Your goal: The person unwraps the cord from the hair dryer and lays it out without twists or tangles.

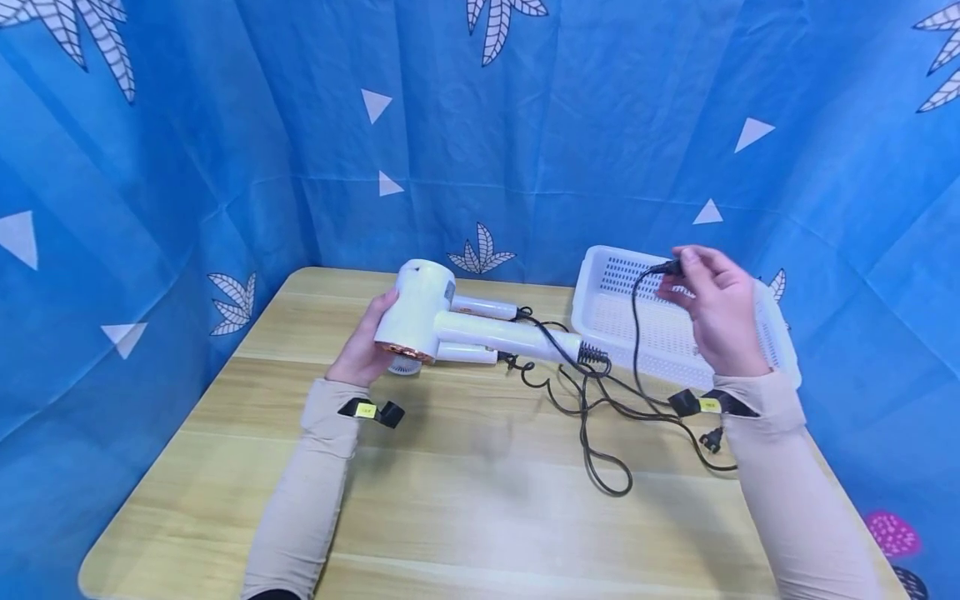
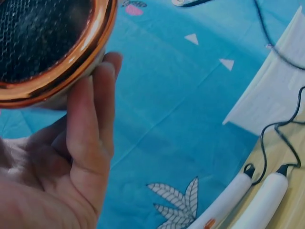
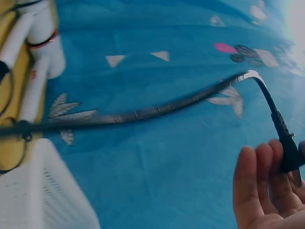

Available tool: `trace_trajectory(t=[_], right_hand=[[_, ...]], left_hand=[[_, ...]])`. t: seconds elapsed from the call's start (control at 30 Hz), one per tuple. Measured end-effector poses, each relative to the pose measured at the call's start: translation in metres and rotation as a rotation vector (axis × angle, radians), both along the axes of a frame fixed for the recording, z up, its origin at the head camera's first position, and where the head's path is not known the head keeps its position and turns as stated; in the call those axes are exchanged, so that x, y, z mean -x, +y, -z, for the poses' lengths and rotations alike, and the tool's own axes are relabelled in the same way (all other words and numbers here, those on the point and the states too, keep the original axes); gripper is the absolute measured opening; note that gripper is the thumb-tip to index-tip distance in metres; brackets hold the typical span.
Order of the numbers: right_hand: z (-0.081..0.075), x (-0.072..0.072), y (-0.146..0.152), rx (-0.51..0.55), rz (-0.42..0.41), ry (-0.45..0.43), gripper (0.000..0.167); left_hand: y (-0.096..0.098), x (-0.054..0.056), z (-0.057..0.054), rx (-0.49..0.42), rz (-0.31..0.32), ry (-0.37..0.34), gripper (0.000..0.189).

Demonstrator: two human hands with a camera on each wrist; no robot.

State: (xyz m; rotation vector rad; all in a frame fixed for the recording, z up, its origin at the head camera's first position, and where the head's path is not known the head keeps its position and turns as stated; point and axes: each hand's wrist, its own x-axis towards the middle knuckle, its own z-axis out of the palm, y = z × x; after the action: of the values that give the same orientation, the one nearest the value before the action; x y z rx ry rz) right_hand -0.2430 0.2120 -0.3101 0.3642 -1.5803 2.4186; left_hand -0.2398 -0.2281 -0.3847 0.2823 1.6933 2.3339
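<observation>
A white hair dryer (image 1: 417, 308) with a copper-coloured ring (image 2: 102, 36) is raised above the table, its handle pointing right. My left hand (image 1: 363, 346) grips it by the barrel from the left side. Over the white basket, my right hand (image 1: 726, 312) pinches a black plug (image 3: 289, 151) between thumb and fingers. A black cord (image 1: 636, 325) hangs from that plug toward the tangle of cords on the table. Behind the raised dryer lie two more white handles, the far handle (image 1: 486, 307) and the near handle (image 1: 467, 353); their heads are mostly hidden.
The white perforated basket (image 1: 588, 312) stands at the table's back right. Looped black cords (image 1: 588, 450) spread over the right half of the wooden table (image 1: 465, 533), with a loose plug (image 1: 711, 439) near my right wrist. A blue patterned cloth (image 1: 540, 125) hangs around the table.
</observation>
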Motion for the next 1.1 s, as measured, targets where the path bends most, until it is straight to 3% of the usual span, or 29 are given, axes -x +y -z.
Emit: trace_trajectory(t=[0.27,0.5,0.63,0.73,0.97,1.1], right_hand=[[0.035,0.004,-0.029,-0.471,-0.18,-0.084,0.019],[0.069,0.004,-0.057,-0.624,-0.421,-0.195,0.017],[0.081,-0.001,-0.07,-0.865,-0.466,-0.262,0.028],[0.084,-0.003,-0.081,-0.982,-0.507,-0.256,0.041],[0.095,-0.002,-0.088,-0.9,-0.656,-0.252,0.037],[0.098,-0.001,-0.085,-0.916,-0.688,-0.243,0.036]], left_hand=[[0.011,-0.003,-0.005,-0.067,-0.055,-0.008,0.072],[0.016,-0.006,-0.007,-0.08,-0.06,-0.016,0.075],[0.019,-0.007,-0.009,-0.086,-0.062,-0.014,0.075],[0.019,-0.008,-0.01,-0.091,-0.069,-0.006,0.075],[0.021,-0.009,-0.012,-0.101,-0.035,-0.024,0.076],[0.019,-0.011,-0.013,-0.081,-0.038,-0.028,0.077]])
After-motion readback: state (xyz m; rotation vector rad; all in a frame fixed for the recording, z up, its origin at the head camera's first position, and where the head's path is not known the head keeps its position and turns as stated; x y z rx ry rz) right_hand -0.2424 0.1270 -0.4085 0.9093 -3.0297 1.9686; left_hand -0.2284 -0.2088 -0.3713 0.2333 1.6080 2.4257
